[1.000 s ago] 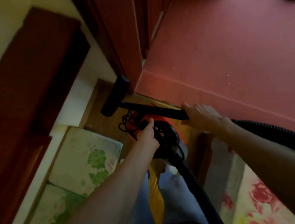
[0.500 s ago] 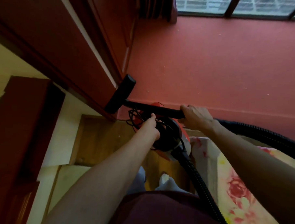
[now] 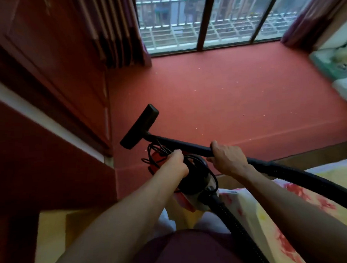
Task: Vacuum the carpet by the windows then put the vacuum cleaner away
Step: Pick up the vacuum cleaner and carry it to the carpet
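A red and black vacuum cleaner body (image 3: 192, 178) hangs in front of me, carried by my left hand (image 3: 175, 163), which grips its top handle together with a bundle of black cord (image 3: 155, 152). My right hand (image 3: 227, 158) is closed around the black wand (image 3: 181, 144). The wand ends in a flat black floor nozzle (image 3: 139, 126) held in the air over the near left corner of the raised red carpet (image 3: 236, 92). The carpet runs up to the windows (image 3: 213, 18) and carries scattered pale specks. A ribbed black hose (image 3: 289, 172) loops off to the right.
A dark red wooden cabinet (image 3: 53, 92) stands on the left, with a folded curtain (image 3: 114, 30) beside the windows. Bedding with a flower print (image 3: 271, 204) lies at the lower right. White and green pillows (image 3: 341, 68) are piled on the carpet's right edge. The carpet platform has a step edge (image 3: 268, 141).
My view has risen from the floor and step to the carpet and windows. The vacuum and nozzle have come up and forward over the carpet's edge, both hands keeping their holds.
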Action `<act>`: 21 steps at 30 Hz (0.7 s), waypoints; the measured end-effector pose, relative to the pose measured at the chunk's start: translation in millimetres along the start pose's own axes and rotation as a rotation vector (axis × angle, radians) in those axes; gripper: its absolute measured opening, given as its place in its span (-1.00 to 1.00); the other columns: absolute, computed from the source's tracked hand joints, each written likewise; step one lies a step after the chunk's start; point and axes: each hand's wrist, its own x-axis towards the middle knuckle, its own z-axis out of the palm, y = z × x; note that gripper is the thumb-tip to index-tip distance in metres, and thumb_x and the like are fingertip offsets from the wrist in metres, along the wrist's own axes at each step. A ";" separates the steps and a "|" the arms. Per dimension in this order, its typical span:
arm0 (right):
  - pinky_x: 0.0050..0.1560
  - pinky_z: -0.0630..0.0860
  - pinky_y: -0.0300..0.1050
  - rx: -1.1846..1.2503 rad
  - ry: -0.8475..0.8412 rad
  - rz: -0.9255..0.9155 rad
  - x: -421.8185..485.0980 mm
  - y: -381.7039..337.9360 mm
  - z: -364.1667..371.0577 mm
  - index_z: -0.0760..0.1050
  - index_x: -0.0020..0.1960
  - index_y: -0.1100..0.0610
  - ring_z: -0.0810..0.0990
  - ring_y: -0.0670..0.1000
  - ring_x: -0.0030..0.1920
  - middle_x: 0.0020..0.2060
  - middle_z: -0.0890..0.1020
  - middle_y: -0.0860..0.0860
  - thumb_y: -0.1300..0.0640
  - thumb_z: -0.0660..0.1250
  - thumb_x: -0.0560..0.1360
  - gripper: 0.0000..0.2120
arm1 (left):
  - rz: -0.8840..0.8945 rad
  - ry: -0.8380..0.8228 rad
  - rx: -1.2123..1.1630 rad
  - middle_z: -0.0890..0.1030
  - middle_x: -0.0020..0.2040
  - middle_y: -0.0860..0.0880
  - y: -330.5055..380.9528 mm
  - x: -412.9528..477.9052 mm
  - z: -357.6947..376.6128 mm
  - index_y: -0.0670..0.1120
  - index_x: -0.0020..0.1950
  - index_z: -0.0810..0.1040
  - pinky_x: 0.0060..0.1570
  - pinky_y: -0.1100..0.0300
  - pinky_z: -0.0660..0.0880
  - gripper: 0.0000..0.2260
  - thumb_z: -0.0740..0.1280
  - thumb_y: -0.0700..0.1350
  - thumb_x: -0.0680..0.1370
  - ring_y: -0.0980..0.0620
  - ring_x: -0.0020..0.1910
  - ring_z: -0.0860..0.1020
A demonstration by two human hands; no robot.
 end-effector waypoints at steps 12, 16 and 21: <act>-0.09 0.48 0.01 0.144 0.027 0.206 103.8 47.4 -47.6 0.46 0.12 0.18 0.62 0.23 0.03 0.01 0.64 0.14 -0.13 0.30 0.54 -0.62 | 0.051 -0.002 0.259 0.57 -0.12 -0.18 116.2 23.2 104.5 -0.21 0.13 0.53 -0.22 -0.04 0.48 -0.81 0.21 -0.13 0.65 -0.16 -0.21 0.56; -0.17 0.40 -0.07 0.114 0.010 0.215 164.2 82.4 -58.4 0.52 0.09 0.16 0.64 0.19 0.01 -0.01 0.66 0.12 -0.19 0.28 0.54 -0.59 | 0.094 0.029 0.334 0.58 -0.20 -0.17 153.8 56.3 157.8 -0.20 0.06 0.51 -0.33 -0.02 0.48 -0.84 0.16 -0.17 0.64 -0.14 -0.27 0.56; -0.02 0.48 -0.02 0.101 -0.024 0.229 241.1 136.3 -90.6 0.46 0.18 0.13 0.61 0.19 0.10 0.07 0.63 0.12 -0.21 0.25 0.54 -0.56 | 0.115 0.033 0.421 0.62 0.08 -0.18 206.2 65.3 231.7 -0.22 0.05 0.49 -0.06 -0.02 0.42 -0.83 0.14 -0.20 0.64 -0.15 -0.22 0.50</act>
